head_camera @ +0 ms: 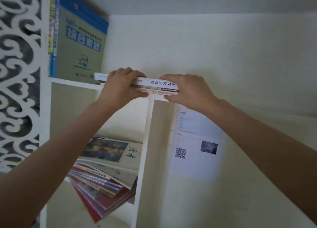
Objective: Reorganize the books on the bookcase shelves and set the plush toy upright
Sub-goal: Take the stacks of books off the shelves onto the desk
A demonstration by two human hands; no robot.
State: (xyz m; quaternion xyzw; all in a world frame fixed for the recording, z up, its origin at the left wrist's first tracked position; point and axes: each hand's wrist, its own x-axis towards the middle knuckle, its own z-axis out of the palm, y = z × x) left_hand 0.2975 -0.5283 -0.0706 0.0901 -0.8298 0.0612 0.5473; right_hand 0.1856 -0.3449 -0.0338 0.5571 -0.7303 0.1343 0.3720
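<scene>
Left hand (pixel 121 85), right hand (pixel 187 89) around paperbacks (pixel 155 86)

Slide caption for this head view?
The left hand and right hand grip a stack of books at the shelf edge beside upright books.

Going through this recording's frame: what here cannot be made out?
Plush toy: not in the head view at all.
Held books: the left hand and right hand cover both ends; how many there are is unclear.
Upright books: tops cut off by the upper edge, spines blurred.
Sheet of paper: print too small and blurred.
Magazine pile: lower covers hidden under the top one.
</scene>
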